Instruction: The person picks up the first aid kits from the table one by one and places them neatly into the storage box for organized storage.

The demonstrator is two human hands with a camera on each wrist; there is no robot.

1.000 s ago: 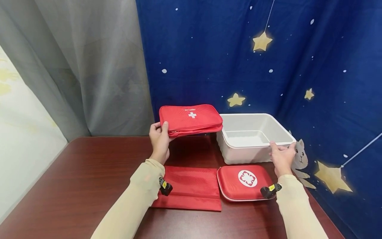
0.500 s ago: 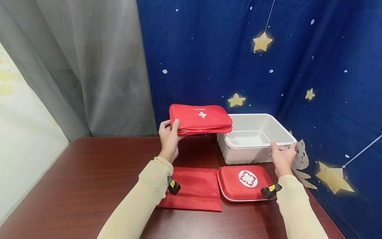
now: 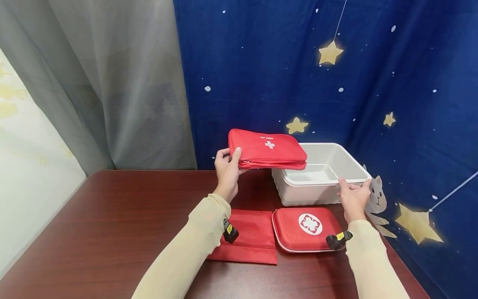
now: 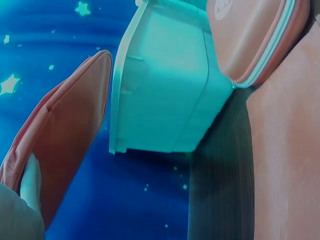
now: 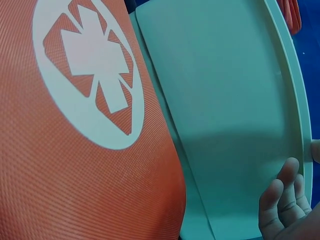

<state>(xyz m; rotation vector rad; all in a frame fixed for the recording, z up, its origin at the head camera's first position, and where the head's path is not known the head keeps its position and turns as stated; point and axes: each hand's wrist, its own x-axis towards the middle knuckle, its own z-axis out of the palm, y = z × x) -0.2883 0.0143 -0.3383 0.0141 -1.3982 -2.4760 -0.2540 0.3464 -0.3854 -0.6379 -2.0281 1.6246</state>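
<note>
My left hand (image 3: 228, 172) grips the left end of a red first aid pouch (image 3: 267, 151) with a white cross, thumb on top and fingers beneath. The pouch is held above the table, its right end overlapping the left side of a white plastic bin (image 3: 310, 193) in the head view. My right hand (image 3: 354, 199) pinches the bin's front right rim, thumb and fingers on either side of it; in the right wrist view several fingers (image 5: 287, 172) lie against the outer wall. A red hard case (image 3: 295, 230) with a round white emblem lies in front of the bin.
A flat red fabric pouch (image 3: 254, 241) lies left of the hard case, partly hidden by my left forearm. The dark wooden table (image 3: 123, 232) reaches to a grey curtain (image 3: 149, 104) and a blue star-patterned curtain (image 3: 254, 74) behind. The bin stands near the table's right edge.
My left hand has carried the first aid pouch to the right, so that it overlaps more of the bin in the head view. The right hand has stayed on the rim.
</note>
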